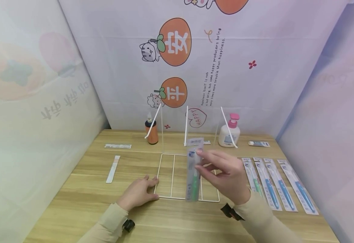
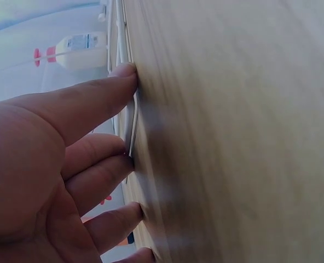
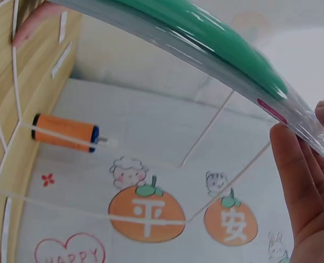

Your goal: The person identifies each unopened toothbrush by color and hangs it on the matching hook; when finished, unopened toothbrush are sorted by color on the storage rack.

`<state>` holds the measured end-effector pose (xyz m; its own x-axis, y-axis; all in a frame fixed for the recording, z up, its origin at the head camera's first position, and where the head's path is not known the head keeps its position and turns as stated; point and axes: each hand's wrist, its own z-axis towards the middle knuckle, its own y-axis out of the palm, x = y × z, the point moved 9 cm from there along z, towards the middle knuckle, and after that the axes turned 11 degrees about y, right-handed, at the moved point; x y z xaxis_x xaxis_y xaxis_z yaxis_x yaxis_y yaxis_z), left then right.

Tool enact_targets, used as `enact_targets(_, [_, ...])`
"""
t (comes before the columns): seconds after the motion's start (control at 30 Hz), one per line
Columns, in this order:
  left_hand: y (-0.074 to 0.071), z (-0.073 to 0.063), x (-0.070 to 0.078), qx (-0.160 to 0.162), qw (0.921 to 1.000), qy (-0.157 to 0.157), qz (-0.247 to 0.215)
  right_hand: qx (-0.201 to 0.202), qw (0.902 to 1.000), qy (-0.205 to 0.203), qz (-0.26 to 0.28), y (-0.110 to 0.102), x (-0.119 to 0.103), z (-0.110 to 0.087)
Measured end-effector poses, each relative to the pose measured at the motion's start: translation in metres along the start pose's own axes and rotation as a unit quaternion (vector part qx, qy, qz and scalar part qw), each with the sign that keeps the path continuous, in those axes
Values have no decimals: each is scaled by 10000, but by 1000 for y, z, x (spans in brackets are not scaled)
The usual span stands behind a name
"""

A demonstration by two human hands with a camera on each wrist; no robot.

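Observation:
My right hand (image 1: pixel 225 168) pinches a packaged green toothbrush (image 1: pixel 195 184) between thumb and fingers, upright above a white wire rack (image 1: pixel 172 177). In the right wrist view the green handle (image 3: pixel 222 41) shows through the clear wrapper, fingertips at its edge. My left hand (image 1: pixel 138 192) rests at the near left corner of the rack, thumb by the front wire and fingertips by the side wire. The left wrist view shows those fingers (image 2: pixel 99 181) fairly straight, touching the wire and the wooden table. White prongs rise from the back of the rack.
Several packaged toothbrushes (image 1: pixel 271 185) lie in a row at the right. Behind the rack stand an orange bottle (image 1: pixel 152 131) and a white pump bottle (image 1: pixel 229 135), with a toothpaste tube (image 1: pixel 259 144) beside it. Two slim white packets (image 1: pixel 113 169) lie left. Printed cloth (image 1: pixel 128 87) encloses the table.

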<state>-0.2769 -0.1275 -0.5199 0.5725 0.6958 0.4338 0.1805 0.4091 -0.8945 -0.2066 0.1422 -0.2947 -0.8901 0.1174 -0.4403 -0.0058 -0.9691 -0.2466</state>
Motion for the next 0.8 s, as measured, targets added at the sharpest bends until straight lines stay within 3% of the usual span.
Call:
enact_targets(0.27, [0, -1, 1, 23, 9999, 41, -101, 3, 9999, -96, -118, 22, -6, 3])
enact_targets(0.57, [3, -2, 0, 12, 10000, -10, -88, -214, 9960, 460, -738, 30, 16, 2])
enact_targets(0.8, [1, -1, 0, 58, 9999, 49, -92, -176, 9890, 1004, -1070, 32, 49, 12])
